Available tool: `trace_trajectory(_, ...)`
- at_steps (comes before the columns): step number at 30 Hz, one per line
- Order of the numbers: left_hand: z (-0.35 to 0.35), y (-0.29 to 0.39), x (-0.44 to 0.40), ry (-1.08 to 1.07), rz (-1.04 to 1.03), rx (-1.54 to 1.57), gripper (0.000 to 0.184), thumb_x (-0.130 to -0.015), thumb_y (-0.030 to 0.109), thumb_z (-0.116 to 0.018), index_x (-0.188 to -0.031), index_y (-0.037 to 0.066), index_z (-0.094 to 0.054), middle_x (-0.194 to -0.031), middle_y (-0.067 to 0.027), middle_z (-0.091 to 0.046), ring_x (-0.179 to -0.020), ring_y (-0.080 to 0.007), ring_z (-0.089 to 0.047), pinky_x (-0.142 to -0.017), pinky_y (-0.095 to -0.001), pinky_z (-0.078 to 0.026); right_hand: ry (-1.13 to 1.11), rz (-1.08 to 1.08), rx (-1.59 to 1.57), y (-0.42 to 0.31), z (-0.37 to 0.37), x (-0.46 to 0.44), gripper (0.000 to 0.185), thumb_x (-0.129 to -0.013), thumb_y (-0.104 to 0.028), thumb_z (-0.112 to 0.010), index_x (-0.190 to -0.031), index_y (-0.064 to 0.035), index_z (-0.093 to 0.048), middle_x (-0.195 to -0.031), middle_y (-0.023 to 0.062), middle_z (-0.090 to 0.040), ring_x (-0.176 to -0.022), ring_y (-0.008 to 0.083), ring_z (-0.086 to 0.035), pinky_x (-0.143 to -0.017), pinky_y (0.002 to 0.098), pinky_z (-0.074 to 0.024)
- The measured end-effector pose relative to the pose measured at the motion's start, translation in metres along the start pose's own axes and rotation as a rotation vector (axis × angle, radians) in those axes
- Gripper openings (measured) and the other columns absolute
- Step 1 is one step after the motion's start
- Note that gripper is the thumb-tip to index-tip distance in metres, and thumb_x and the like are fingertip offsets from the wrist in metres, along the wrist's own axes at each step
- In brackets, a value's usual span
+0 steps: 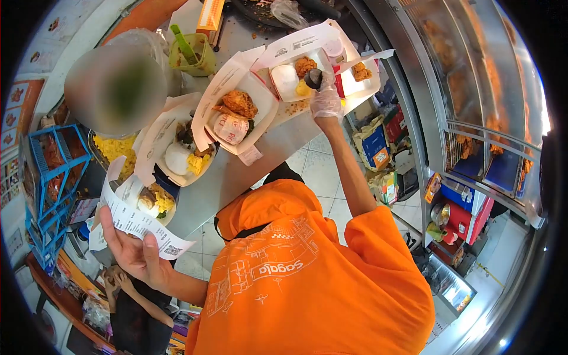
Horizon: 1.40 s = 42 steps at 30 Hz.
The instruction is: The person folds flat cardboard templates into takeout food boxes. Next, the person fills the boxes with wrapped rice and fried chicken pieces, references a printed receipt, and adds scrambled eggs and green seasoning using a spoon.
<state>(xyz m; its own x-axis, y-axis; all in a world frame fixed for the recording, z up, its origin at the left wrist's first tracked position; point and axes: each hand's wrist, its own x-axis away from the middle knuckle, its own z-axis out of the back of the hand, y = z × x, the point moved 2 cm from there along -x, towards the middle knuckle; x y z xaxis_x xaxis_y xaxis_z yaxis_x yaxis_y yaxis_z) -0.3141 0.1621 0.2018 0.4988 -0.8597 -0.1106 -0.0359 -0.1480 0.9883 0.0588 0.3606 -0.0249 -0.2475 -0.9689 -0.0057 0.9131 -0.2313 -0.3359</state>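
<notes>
My left hand is bare and holds a printed paper receipt between thumb and fingers, beside an open box with rice and yellow food. In a clear plastic glove, my right hand grips a small dark cup over an open box at the counter's far side. That box has white rice, fried chicken and a yellow piece. Between my hands are a box with fried chicken and a wrapped bundle, and another with rice and yellow food.
A green tub with a green utensil stands behind the boxes. A tray of yellow food and a blue rack are at left. A display case stands right. Another person's hands show lower left.
</notes>
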Motion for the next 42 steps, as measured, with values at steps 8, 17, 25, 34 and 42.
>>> trace_trajectory(8,0.042,0.003,0.005,0.195,-0.024,0.016,0.076,-0.078,-0.002,-0.062,-0.144,-0.012,-0.025,-0.145,-0.0293,-0.036,-0.134,-0.0336,-0.039,-0.111,-0.0439,-0.030,0.383,0.174,-0.355,-0.029,0.035,0.012,0.049,-0.087,-0.017,-0.064,-0.130,-0.0069,-0.043,-0.081,0.0114,-0.067,-0.064,0.0290,-0.066,-0.058,0.0416,-0.0505)
trace_trajectory(17,0.167,0.022,0.036,0.481,-0.046,-0.072,0.073,-0.080,-0.002,-0.067,-0.143,-0.009,-0.030,-0.138,-0.0245,-0.044,-0.123,-0.0233,-0.051,-0.099,-0.0309,-0.042,-0.733,0.832,-0.789,-0.379,0.050,0.140,0.022,-0.091,-0.013,-0.059,-0.108,-0.0006,-0.054,-0.073,0.0004,-0.055,-0.058,0.0072,-0.048,-0.049,0.0219,-0.0365)
trace_trajectory(25,0.245,0.015,0.081,0.772,-0.006,-0.068,0.073,-0.075,-0.004,-0.068,-0.140,-0.011,-0.035,-0.136,-0.0270,-0.046,-0.125,-0.0268,-0.049,-0.103,-0.0356,-0.039,-0.590,1.601,0.405,-0.571,-0.212,0.180,0.051,-0.086,-0.033,-0.061,-0.120,0.0031,-0.049,-0.103,0.0230,-0.066,-0.089,0.0360,-0.065,-0.077,0.0427,-0.0505)
trace_trajectory(34,0.284,-0.002,0.091,0.829,0.029,-0.046,0.074,-0.075,-0.006,-0.067,-0.141,-0.010,-0.033,-0.140,-0.0280,-0.041,-0.131,-0.0278,-0.043,-0.107,-0.0360,-0.035,-0.712,1.461,0.821,-0.528,-0.242,0.196,0.060,-0.089,-0.049,-0.059,-0.130,-0.0078,-0.045,-0.114,0.0187,-0.065,-0.106,0.0317,-0.064,-0.085,0.0477,-0.0492)
trace_trajectory(42,0.286,-0.003,0.083,0.808,0.004,-0.048,0.072,-0.076,-0.005,-0.066,-0.140,-0.012,-0.034,-0.136,-0.0294,-0.045,-0.127,-0.0284,-0.046,-0.104,-0.0367,-0.037,-0.798,1.680,0.676,-0.528,-0.279,0.163,0.039,-0.091,-0.040,-0.061,-0.113,-0.0080,-0.062,-0.093,0.0158,-0.068,-0.075,0.0286,-0.066,-0.062,0.0440,-0.0514)
